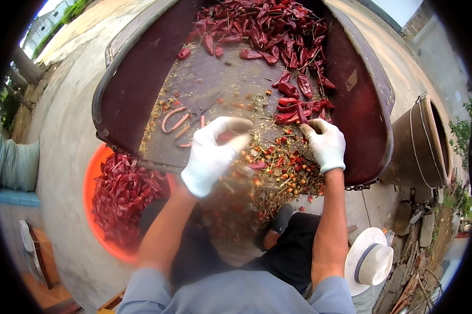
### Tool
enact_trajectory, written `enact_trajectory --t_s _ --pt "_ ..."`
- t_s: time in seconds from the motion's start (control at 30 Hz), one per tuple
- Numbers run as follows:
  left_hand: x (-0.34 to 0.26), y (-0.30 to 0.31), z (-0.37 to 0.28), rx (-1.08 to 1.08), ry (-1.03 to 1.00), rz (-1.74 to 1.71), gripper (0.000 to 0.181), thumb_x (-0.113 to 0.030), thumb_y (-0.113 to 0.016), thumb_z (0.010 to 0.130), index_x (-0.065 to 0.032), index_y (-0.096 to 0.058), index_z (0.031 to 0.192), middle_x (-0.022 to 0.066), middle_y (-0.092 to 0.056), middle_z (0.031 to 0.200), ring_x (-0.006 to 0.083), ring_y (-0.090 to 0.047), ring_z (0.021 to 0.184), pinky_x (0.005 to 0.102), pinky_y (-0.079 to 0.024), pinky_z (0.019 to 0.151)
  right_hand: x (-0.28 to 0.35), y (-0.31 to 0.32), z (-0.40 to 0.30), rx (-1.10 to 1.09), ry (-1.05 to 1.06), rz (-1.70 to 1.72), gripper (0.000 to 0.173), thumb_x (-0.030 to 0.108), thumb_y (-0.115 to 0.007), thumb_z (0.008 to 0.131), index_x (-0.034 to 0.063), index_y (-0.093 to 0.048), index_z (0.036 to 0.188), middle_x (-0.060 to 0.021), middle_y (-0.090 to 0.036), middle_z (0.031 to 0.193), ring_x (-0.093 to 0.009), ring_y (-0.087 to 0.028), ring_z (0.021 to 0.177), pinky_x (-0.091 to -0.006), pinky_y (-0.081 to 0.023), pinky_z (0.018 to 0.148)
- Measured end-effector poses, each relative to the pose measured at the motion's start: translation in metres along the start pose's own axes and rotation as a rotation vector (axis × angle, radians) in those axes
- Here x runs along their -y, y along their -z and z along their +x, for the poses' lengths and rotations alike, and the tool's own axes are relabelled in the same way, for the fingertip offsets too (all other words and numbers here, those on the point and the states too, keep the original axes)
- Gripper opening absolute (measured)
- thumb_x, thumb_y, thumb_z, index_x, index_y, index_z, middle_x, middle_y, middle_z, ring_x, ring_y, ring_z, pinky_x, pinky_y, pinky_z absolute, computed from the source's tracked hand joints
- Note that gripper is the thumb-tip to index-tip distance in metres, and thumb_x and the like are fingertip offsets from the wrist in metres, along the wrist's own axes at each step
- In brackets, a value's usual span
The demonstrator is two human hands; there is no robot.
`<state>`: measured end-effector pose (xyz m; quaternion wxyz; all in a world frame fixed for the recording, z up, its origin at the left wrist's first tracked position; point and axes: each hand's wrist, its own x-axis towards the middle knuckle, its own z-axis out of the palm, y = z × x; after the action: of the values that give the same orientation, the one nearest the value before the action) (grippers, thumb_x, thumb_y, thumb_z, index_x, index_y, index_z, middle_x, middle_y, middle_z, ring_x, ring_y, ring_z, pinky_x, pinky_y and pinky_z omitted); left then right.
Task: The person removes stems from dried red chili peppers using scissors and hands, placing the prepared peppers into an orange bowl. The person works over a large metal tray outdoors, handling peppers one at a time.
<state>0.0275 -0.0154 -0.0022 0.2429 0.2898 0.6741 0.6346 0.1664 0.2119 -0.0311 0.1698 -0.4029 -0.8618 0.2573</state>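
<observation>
My left hand [218, 151], in a white glove with tan fingertips, hovers over the near part of a dark red metal cart bed [204, 86]. Its thumb and fingers are apart; a blurred reddish patch shows in the gap. My right hand [324, 141], gloved alike, pinches a dried red chili pepper [301, 114] upright beside a small group of peppers. A large heap of dried chili peppers [271, 27] covers the far end of the bed. Cut stems and caps [287, 165] lie between my hands and spill over the near edge. Scissors with pink handles [175, 119] rest left of my left hand.
An orange plastic basin [90, 200] full of red chili peppers stands on the ground at the left. To the right are a large brown clay pot [413, 145] bound with wire, stacked stones [426, 229] and a white brimmed hat [373, 261]. The cart's raised sides flank both hands.
</observation>
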Motion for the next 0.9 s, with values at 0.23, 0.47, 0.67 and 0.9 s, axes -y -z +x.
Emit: enact_trajectory --t_s 0.23,0.47,0.67,0.9 --pt "0.012 -0.021 0.000 0.055 -0.697 0.604 0.049 -0.011 -0.080 0.076 -0.0137 -0.068 0.124 0.0101 -0.067 0.121 0.0277 -0.071 0.095 0.0327 -0.059 0.077 0.046 0.001 -0.029 0.489 -0.209 0.882 0.034 0.034 -0.071 0.094 0.0032 -0.066 0.106 0.0022 -0.060 0.079 -0.004 -0.053 0.065 -0.0197 -0.038 0.052" --pt "0.014 -0.024 0.001 0.035 -0.593 0.635 0.041 -0.017 -0.080 0.079 -0.0123 -0.069 0.119 0.0080 -0.068 0.109 0.0255 -0.071 0.089 0.0320 -0.058 0.073 0.049 0.005 -0.043 0.548 -0.189 1.013 0.037 0.033 -0.058 0.101 0.0001 -0.061 0.116 -0.0066 -0.067 0.081 -0.007 -0.052 0.055 -0.0206 -0.039 0.050" --pt "0.021 -0.022 0.011 -0.021 -0.487 0.468 0.035 -0.010 -0.079 0.081 -0.0061 -0.069 0.115 0.0094 -0.069 0.103 0.0199 -0.071 0.088 0.0296 -0.056 0.073 0.043 0.005 -0.046 0.474 -0.020 0.915 0.045 0.043 -0.058 0.101 0.0017 -0.060 0.119 -0.0091 -0.069 0.082 -0.007 -0.056 0.057 -0.0219 -0.043 0.051" --pt "0.026 -0.022 0.010 0.036 -0.435 0.531 0.033 -0.010 -0.079 0.081 -0.0055 -0.070 0.112 0.0081 -0.070 0.098 0.0186 -0.071 0.085 0.0288 -0.056 0.073 0.057 -0.015 -0.047 0.182 0.120 0.511 0.032 0.030 -0.073 0.092 0.0003 -0.063 0.098 -0.0115 -0.066 0.073 -0.013 -0.065 0.069 -0.0325 -0.052 0.064"
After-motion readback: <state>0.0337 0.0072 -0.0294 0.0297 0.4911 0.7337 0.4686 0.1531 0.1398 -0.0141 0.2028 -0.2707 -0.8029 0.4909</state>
